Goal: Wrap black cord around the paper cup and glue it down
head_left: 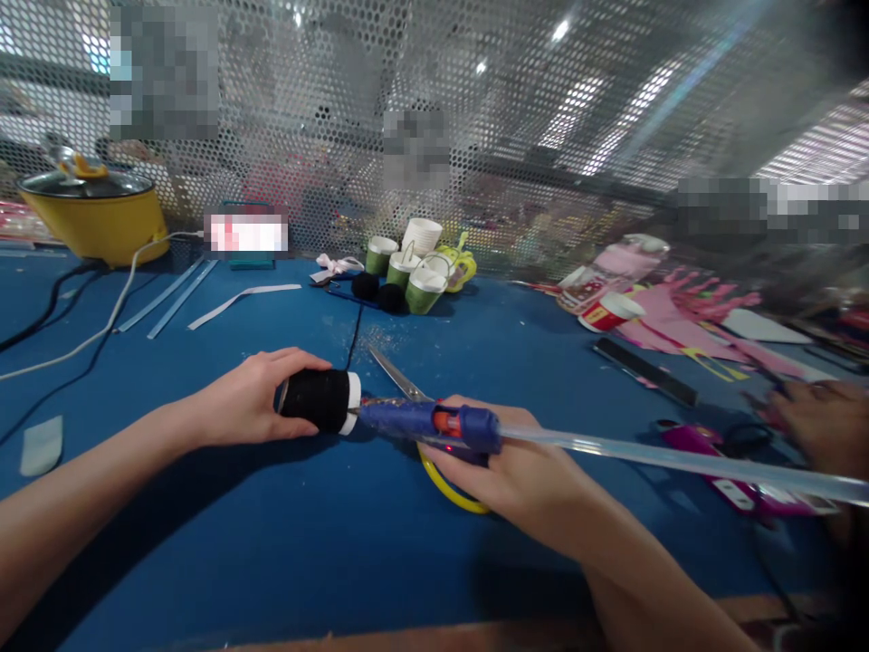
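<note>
From here I see the left hand (275, 397) curled around a black-covered cup (316, 401), held sideways over the counter (204, 561), apparently so its white end faces the nozzle. Scissors (449, 493) lie beneath the glue gun (407, 420), probably parked within reach. The right hand (520, 475) is wrapped around the gun, seemingly steadying its tip at that end; a long glue stick (652, 460) runs off rightward.

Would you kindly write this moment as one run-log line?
Left hand: holding black cylinder | Right hand: holding blue glue gun | Nozzle: at white rim, contact unclear | Nearby: scissors, partly hidden
</note>
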{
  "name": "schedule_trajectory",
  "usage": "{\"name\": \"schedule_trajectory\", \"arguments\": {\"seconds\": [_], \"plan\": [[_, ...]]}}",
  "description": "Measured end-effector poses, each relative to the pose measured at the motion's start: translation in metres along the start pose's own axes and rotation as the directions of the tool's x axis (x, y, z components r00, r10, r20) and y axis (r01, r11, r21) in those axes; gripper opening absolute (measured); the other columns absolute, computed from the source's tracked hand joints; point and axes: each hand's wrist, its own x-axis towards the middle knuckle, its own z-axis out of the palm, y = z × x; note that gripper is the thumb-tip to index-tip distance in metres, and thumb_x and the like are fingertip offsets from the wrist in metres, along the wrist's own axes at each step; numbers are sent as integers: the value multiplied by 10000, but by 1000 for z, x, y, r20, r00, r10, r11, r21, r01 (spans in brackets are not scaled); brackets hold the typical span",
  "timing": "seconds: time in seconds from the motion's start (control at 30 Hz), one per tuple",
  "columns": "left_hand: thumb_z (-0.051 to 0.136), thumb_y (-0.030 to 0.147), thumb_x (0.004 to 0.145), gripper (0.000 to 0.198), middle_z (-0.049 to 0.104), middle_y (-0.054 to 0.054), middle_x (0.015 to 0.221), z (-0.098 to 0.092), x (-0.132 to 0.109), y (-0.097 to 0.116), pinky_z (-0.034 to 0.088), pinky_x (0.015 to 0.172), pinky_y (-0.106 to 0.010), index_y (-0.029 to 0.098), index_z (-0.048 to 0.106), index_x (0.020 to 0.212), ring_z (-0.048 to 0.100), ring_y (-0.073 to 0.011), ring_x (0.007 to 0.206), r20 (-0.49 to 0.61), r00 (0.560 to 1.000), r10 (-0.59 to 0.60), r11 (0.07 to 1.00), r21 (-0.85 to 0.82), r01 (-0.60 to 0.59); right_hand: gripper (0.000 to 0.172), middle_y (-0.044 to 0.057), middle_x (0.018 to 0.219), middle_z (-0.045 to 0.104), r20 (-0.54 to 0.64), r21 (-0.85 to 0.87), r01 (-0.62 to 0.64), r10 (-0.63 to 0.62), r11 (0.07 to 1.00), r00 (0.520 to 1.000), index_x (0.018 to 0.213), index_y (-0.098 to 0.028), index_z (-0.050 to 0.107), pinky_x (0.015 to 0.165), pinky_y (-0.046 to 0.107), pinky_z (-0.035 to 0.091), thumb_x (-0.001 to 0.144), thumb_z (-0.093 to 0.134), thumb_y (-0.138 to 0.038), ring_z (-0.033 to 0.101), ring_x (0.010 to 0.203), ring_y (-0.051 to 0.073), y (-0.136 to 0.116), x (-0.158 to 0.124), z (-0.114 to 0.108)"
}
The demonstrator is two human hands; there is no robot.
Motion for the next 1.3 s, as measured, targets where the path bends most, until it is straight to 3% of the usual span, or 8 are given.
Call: {"name": "schedule_trajectory", "arguments": {"seconds": [0.33,0.67,1.0,1.3], "plan": [[645,360,694,516,580,-49,1103,0,-1,-1,432,818,-330,228,474,1163,557,-226,987,6,1000,-2,1000,-5,2,114,-26,599,546,11,-3,-7,7,1000,1000,680,-207,508,514,242,381,784,528,-249,476,522,117,-3,-1,-1],[658,270,709,499,560,-44,1120,1,-4,-1,384,842,-328,237,443,1158,549,-218,993,-22,994,111,989,100,-108,163,-16,573,533,-57,-43,-15,13,999,998,624,-209,479,504,246,395,774,523,-257,482,505,125,0,2,-1],[664,335,693,512,583,-48,1088,-1,-1,0,417,798,-315,224,469,1154,560,-225,968,-14,1000,12,998,54,-11,137,-21,594,558,-1,-31,16,-16,999,1000,655,-213,495,514,245,390,787,513,-243,483,518,124,-3,-1,0],[666,326,692,512,583,-50,1097,0,-2,1,409,813,-324,221,466,1151,558,-227,977,-25,999,20,997,69,-18,137,-23,603,542,8,-49,-18,19,999,1000,677,-215,487,513,241,389,800,513,-268,479,526,121,0,-1,1]]}}
